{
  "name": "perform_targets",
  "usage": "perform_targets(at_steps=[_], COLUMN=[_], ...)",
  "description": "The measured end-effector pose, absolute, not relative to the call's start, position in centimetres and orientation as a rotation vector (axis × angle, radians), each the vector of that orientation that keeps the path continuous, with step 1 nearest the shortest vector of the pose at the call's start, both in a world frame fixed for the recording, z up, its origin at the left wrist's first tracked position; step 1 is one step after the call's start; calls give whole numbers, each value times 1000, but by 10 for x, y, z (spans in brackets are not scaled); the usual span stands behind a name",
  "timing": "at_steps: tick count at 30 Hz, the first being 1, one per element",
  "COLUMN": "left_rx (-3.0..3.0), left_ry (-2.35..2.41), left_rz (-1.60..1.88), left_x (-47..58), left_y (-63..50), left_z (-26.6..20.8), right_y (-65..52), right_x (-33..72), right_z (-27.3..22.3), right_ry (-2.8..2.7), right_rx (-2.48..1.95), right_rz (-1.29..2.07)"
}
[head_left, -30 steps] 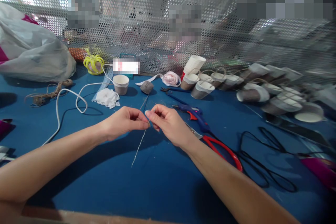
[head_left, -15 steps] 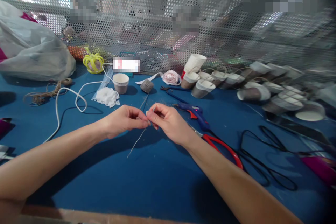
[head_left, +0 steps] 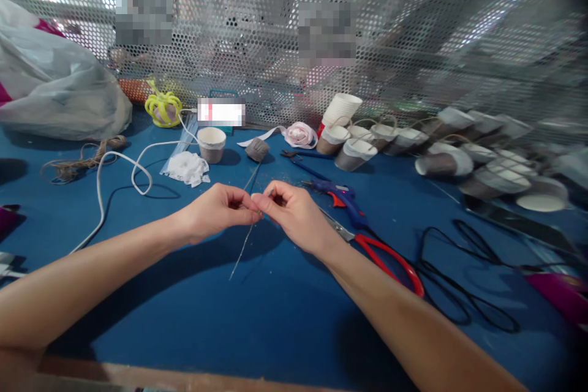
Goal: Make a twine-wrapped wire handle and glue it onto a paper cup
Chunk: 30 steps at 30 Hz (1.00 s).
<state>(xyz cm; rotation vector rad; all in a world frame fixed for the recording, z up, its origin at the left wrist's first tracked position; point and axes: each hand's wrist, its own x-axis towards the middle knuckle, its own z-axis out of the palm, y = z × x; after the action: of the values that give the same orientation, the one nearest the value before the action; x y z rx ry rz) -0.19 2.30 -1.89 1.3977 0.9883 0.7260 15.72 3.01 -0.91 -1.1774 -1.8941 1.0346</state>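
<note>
Over the middle of the blue table, my left hand (head_left: pixel 225 208) and my right hand (head_left: pixel 289 211) meet fingertip to fingertip. Both pinch a thin grey twine (head_left: pixel 242 250), whose loose end hangs down toward me. Its other side runs up behind the fingers, apparently to the small grey ball of twine (head_left: pixel 256 149). The spot between the fingertips is partly hidden, so I cannot see how the strand is looped there. Just right of my right hand lie a blue glue gun (head_left: pixel 344 199) and red-handled scissors (head_left: pixel 390 257).
Behind my hands stand a wrapped paper cup (head_left: pixel 212 146), white scraps (head_left: pixel 187 168), a pale ribbon roll (head_left: pixel 301 134) and pliers (head_left: pixel 307 156). Several handled cups (head_left: pixel 353 154) fill the right back, near a phone (head_left: pixel 519 223) and black cord (head_left: pixel 441 263). A plastic bag (head_left: pixel 59 79) sits left.
The twine's hanging end has swung slightly to the right and hangs more steeply. My right fingers have shifted a little; both hands stay pinched together in the same place.
</note>
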Motion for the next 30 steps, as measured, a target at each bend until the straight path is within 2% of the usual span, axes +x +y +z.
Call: perform_targets(at_steps=[4,10,18,24,30], left_rx=[1327,1034,1226,1291,1294], left_ry=[989,869,958,1030,1057], left_rz=[727,694,741,798,810], left_x=[-2,-3,-2,1,3], left_y=[22,23,24,19,17], left_z=[-17,-16,-16,-15,-15], right_y=[31,34,33,31,30], right_x=[158,158,157,156,155], right_z=[-13,-16,-16,-15,-14], right_ry=[-1854,-1628,-1719,-1868,-1813], right_rx=[-1171,-946,-1055,-1113,-1100], right_rz=[1088,1495,1328,1042,1110])
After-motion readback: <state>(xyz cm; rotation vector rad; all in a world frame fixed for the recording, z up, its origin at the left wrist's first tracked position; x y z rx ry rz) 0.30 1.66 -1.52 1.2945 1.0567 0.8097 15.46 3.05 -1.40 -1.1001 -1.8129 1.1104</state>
